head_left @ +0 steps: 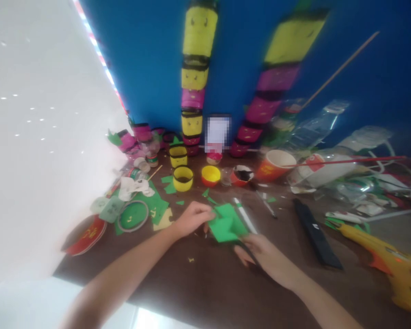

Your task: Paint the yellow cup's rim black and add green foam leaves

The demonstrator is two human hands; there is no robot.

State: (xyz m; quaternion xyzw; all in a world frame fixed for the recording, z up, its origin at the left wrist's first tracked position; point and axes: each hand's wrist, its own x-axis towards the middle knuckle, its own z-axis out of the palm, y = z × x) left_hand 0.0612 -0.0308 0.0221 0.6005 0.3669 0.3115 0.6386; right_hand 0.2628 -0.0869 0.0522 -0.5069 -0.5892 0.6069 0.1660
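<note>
A bright green piece of paper (pixel 228 224), folded or bent, is held up over the brown table. My left hand (pixel 195 218) pinches its left edge between thumb and fingers. At the lower right edge of the paper, my right hand (pixel 265 256) is closed around a dark curved handle (pixel 248 252), which looks like scissors; the blades cannot be made out. Just beyond the paper lies a white and green pen-like stick (pixel 245 214). Small green scraps (pixel 208 197) lie behind my left hand.
Yellow cups (pixel 183 179) and red cups (pixel 210 177) stand at the back. Left are green sheets (pixel 160 201), a tape roll (pixel 147 218) and a red bowl (pixel 89 235). Right are a black case (pixel 317 235), a yellow glue gun (pixel 380 251) and plastic bottles (pixel 318 125).
</note>
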